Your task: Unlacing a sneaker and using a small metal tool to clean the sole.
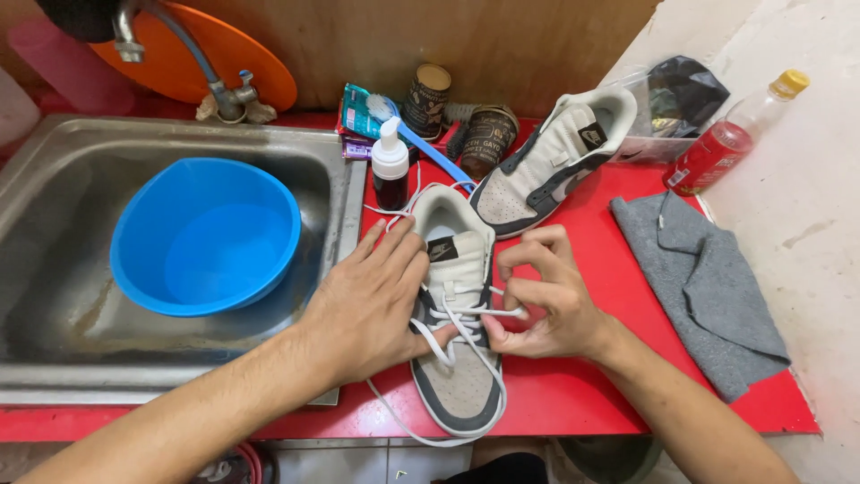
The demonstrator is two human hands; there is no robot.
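Clearly, from the head view, I am working the white lace (466,314) of the nearer grey-and-white sneaker (455,323), which lies on the red surface (591,394) just right of the steel sink (54,350), toe towards me. To do this well, I judge the shoe must stay pinned flat while the lace is drawn evenly through each eyelet, without twisting. My left hand (372,296) lies spread over the shoe's left side, fingers (399,246) extended and flat, pressing rather than gripping. My right hand (546,300) is curled tight, its fingers (537,264) pinched on a strand of lace at the shoe's right edge. A second sneaker (555,161) sits farther away, a grey cloth (699,287) to the right, a blue bowl (206,233) in the sink.
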